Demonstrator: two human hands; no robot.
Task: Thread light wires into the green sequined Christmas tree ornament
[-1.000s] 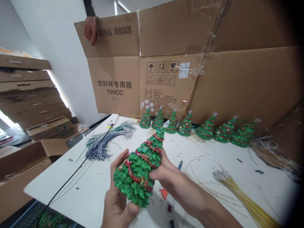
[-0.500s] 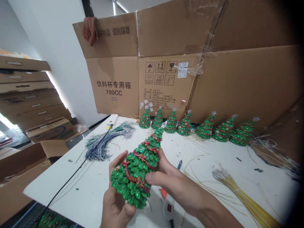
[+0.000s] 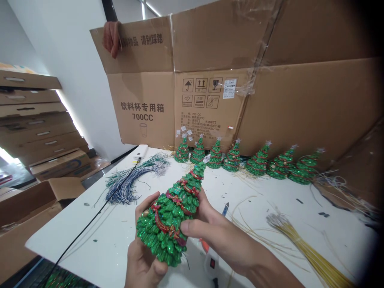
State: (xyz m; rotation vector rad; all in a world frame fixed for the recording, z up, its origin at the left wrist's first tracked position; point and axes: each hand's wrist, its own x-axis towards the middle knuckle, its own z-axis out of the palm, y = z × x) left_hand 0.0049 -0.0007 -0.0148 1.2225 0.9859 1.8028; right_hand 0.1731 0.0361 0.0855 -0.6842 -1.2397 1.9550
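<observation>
Two bare hands are closed on one green, glittery tree (image 3: 171,216), which is held tilted above the worktop (image 3: 111,240), towards its near edge. The tree's long axis is slanted: its broad base is turned down, to the left and towards the wearer, while its clear tip is pointed up, to the right and towards the far edge. By the left hand (image 3: 138,258) the base is cradled, the grip opened wide around it, with the thumb set at the lower rim. By the right hand (image 3: 210,228) the middle is clasped in a narrower grip, the thumb laid on the red garland; its fingers are partly hidden behind.

Beneath the right wrist, a white tool (image 3: 212,262) with a red switch is partly covered. To the right, a bundle of yellow wires (image 3: 300,240) is spread. Towards the left edge, blue and green wires (image 3: 129,182) are crossed by a black cable (image 3: 99,212), which is led to a white device (image 3: 140,152) at the far left corner. Along the far edge seven smaller-looking trees (image 3: 232,158) are lined up before cardboard (image 3: 144,88), over whose top another person's hand (image 3: 111,39) is hooked.
</observation>
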